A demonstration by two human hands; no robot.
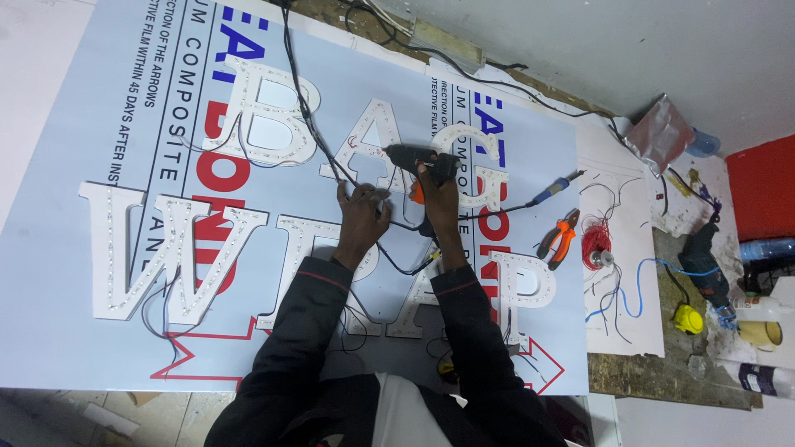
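Observation:
My right hand [439, 194] grips a black glue gun [418, 157] with an orange trigger, its nozzle pointing left over a white sign letter [373, 136] studded with small lights. My left hand [362, 211] presses down on black wires [331, 165] at the lower edge of that same letter, just left of the gun. Both hands work close together on a large pale panel [99, 99] covered with protective film, where several big white letters [166, 248] lie in two rows.
Orange-handled pliers [559, 238] and a blue-handled tool [553, 190] lie to the right of the letters. A red wire coil [595, 240], blue wire [638, 290], a dark power drill [704, 265], a yellow object [687, 319] and tape rolls [760, 334] clutter the right side.

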